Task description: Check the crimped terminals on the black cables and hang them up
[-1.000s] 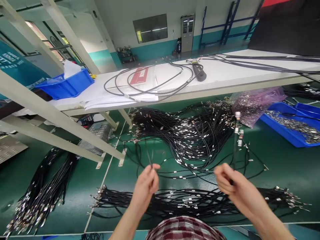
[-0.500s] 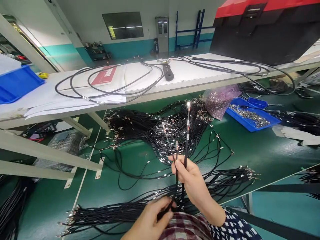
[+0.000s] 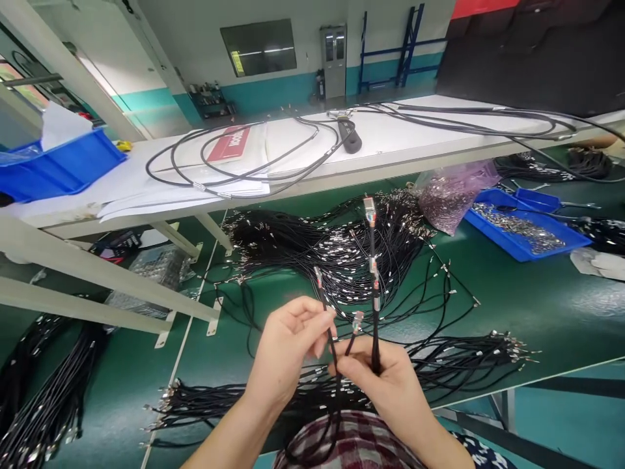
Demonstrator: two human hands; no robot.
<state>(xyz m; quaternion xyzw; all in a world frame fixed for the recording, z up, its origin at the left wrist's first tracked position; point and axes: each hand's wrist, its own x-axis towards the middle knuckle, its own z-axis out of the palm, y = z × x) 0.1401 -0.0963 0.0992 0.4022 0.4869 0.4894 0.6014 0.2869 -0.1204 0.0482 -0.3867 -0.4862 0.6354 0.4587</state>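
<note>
1. We count at least three black cables (image 3: 375,326) raised at lower centre; our left hand (image 3: 288,345) pinches one; our right hand (image 3: 390,374) has its fingers closed around the others.
2. One large cable heap (image 3: 288,244) lies mid-frame on the green tabletop (image 3: 508,290); one long bundle (image 3: 209,398) crosses below, partly blocked by our hands.
3. One purple bag (image 3: 449,202) sits centre-right; one white shelf (image 3: 390,144) spans above.
</note>
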